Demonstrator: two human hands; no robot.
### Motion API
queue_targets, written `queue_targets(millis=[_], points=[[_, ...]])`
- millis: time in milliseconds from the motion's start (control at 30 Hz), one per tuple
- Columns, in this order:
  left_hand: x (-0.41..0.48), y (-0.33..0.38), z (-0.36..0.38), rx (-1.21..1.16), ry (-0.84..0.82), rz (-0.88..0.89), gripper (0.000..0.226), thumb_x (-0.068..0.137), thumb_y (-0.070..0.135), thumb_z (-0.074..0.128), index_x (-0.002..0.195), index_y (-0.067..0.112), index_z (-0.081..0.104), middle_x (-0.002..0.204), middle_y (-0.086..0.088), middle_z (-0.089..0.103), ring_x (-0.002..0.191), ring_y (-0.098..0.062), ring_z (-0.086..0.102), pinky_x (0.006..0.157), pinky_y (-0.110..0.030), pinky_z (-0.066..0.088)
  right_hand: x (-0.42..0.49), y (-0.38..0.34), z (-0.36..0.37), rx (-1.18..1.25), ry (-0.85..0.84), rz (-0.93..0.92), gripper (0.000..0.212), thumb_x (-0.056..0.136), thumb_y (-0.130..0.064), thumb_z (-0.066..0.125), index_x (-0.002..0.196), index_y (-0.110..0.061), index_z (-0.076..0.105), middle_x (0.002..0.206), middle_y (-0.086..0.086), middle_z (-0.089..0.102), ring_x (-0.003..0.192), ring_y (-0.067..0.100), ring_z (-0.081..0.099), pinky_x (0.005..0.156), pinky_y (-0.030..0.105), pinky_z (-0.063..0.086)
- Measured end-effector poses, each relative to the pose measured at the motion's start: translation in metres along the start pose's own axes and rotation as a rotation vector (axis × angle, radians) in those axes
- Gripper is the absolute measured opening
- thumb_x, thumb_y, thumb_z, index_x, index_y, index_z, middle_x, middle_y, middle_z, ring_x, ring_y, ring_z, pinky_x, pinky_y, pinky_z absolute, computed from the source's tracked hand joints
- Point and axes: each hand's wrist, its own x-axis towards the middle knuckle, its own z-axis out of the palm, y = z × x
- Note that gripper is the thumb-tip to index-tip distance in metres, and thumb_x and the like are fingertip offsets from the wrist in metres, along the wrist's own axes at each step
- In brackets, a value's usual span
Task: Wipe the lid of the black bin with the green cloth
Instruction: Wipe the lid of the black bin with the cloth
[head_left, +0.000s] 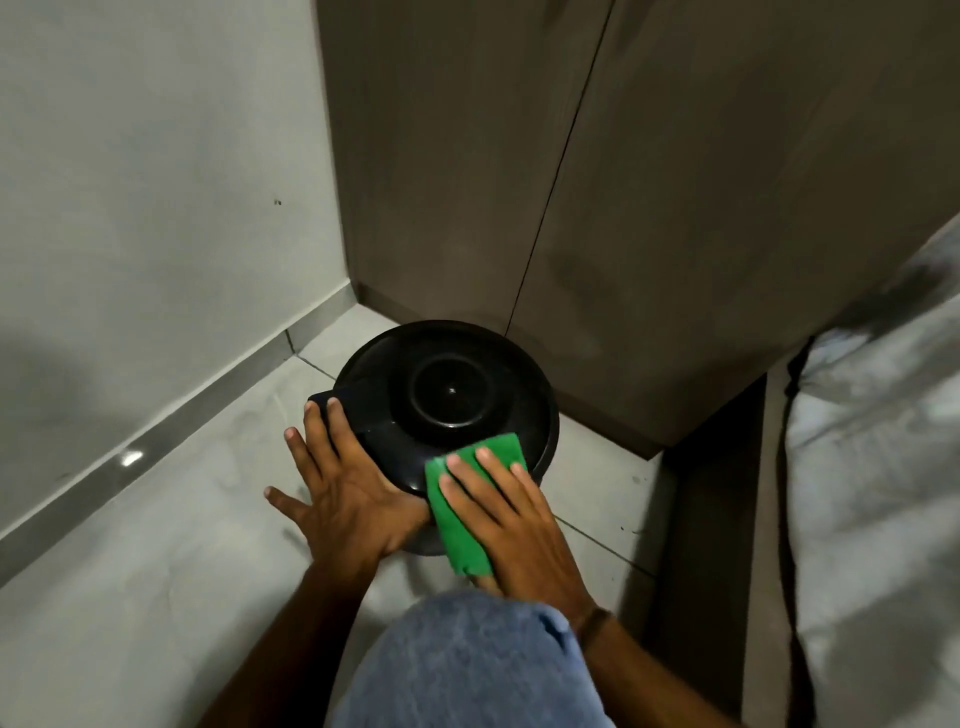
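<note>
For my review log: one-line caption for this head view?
Right hand presses green cloth on black bin lid; left hand steadies its edge.

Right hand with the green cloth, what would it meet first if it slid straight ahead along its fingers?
Probably the raised round centre of the black lid; the right hand points up and slightly left across it.

Dim indoor light with a grey-green cast. A small bright glare spot sits on the glossy skirting (130, 458) at left, and a soft dark shadow lies on the wall (156, 156) above it. The black bin lid (447, 395) shows faint sheen only. Wide-angle bending curves the cabinet (675, 208) edges. The pale bedding (872, 467) at right is smeared with blur; the denim knee (467, 670) is soft.
</note>
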Motion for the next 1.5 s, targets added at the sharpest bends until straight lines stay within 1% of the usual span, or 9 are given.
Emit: queue_targets(millis=[133, 400, 633, 800, 1000, 1133, 1267, 1433, 1500], points=[[-0.001, -0.001, -0.001, -0.035, -0.072, -0.001, 0.195, 0.006, 0.106, 0.070, 0.165, 0.031, -0.015, 0.178, 0.003, -0.014, 0.165, -0.034, -0.016, 0.121, -0.082, 0.003, -0.036, 0.019, 0.006, 0.029, 0.048, 0.131, 0.068, 0.093, -0.030, 0.059, 0.157, -0.024, 0.038, 0.168, -0.007, 0.031, 0.160, 0.016, 0.014, 0.126, 0.048, 0.024], [-0.002, 0.000, 0.001, -0.025, -0.083, 0.036, 0.196, 0.006, 0.108, 0.067, 0.165, 0.030, -0.016, 0.178, 0.000, -0.015, 0.165, -0.036, -0.017, 0.122, -0.082, 0.002, -0.009, 0.016, 0.000, 0.429, 0.273, 0.687, 0.083, 0.085, 0.006, 0.049, 0.161, -0.022, 0.031, 0.170, -0.008, 0.023, 0.160, 0.013, 0.010, 0.129, 0.048, 0.021], [0.000, -0.001, -0.001, -0.003, -0.089, 0.062, 0.194, 0.008, 0.107, 0.068, 0.166, 0.029, -0.015, 0.178, 0.000, -0.015, 0.165, -0.037, -0.015, 0.121, -0.082, 0.003, -0.040, -0.031, 0.013, 0.260, 0.033, 0.434, 0.077, 0.101, -0.023, 0.048, 0.162, -0.028, 0.002, 0.171, -0.013, -0.009, 0.157, 0.006, -0.023, 0.128, 0.034, -0.006], [0.001, 0.001, 0.001, -0.024, -0.088, 0.046, 0.196, 0.004, 0.110, 0.062, 0.165, 0.029, -0.016, 0.177, 0.000, -0.016, 0.165, -0.036, -0.016, 0.122, -0.082, 0.003, 0.004, -0.007, -0.004, 0.378, 0.196, 0.701, 0.078, 0.094, -0.004, 0.049, 0.163, -0.027, 0.023, 0.172, -0.011, 0.015, 0.161, 0.011, 0.000, 0.131, 0.038, 0.008], [0.000, 0.004, -0.001, -0.047, -0.104, 0.040, 0.197, 0.006, 0.107, 0.068, 0.165, 0.028, -0.019, 0.177, 0.000, -0.019, 0.164, -0.036, -0.019, 0.123, -0.082, 0.006, 0.087, 0.068, -0.032, 0.400, 0.201, 0.948, 0.057, 0.102, -0.024, 0.055, 0.157, -0.025, 0.039, 0.166, 0.003, 0.037, 0.150, 0.029, 0.039, 0.120, 0.044, 0.038], [0.001, 0.004, -0.002, -0.065, -0.098, 0.032, 0.198, 0.004, 0.105, 0.069, 0.165, 0.029, -0.017, 0.176, 0.003, -0.020, 0.165, -0.035, -0.018, 0.123, -0.081, 0.005, 0.164, 0.082, -0.042, 0.195, 0.030, 0.738, 0.048, 0.098, -0.032, 0.052, 0.144, -0.021, 0.053, 0.151, 0.013, 0.051, 0.134, 0.039, 0.053, 0.111, 0.044, 0.041], [0.003, 0.007, -0.005, -0.039, -0.103, 0.007, 0.197, 0.008, 0.104, 0.071, 0.164, 0.028, -0.021, 0.176, 0.003, -0.023, 0.164, -0.034, -0.020, 0.124, -0.079, 0.004, 0.215, 0.023, -0.017, -0.059, -0.090, 0.290, 0.057, 0.097, -0.040, 0.049, 0.149, -0.015, 0.048, 0.158, 0.005, 0.045, 0.152, 0.029, 0.031, 0.123, 0.045, 0.022], [0.002, 0.003, 0.001, 0.018, -0.030, 0.020, 0.167, 0.055, 0.075, 0.088, 0.162, 0.031, -0.032, 0.174, 0.004, -0.031, 0.164, -0.031, -0.024, 0.125, -0.080, 0.007, 0.122, -0.024, -0.013, 0.025, -0.128, -0.035, 0.070, 0.096, -0.043, 0.042, 0.161, -0.020, 0.030, 0.171, -0.002, 0.025, 0.161, 0.019, 0.010, 0.130, 0.040, 0.005], [0.001, 0.004, 0.000, -0.016, -0.020, 0.022, 0.170, 0.045, 0.077, 0.086, 0.163, 0.033, -0.027, 0.175, 0.008, -0.026, 0.165, -0.029, -0.021, 0.124, -0.081, 0.008, 0.074, -0.005, -0.023, 0.029, -0.099, -0.002, 0.073, 0.093, -0.036, 0.046, 0.162, -0.022, 0.027, 0.171, -0.004, 0.024, 0.161, 0.018, 0.009, 0.130, 0.039, 0.004]])
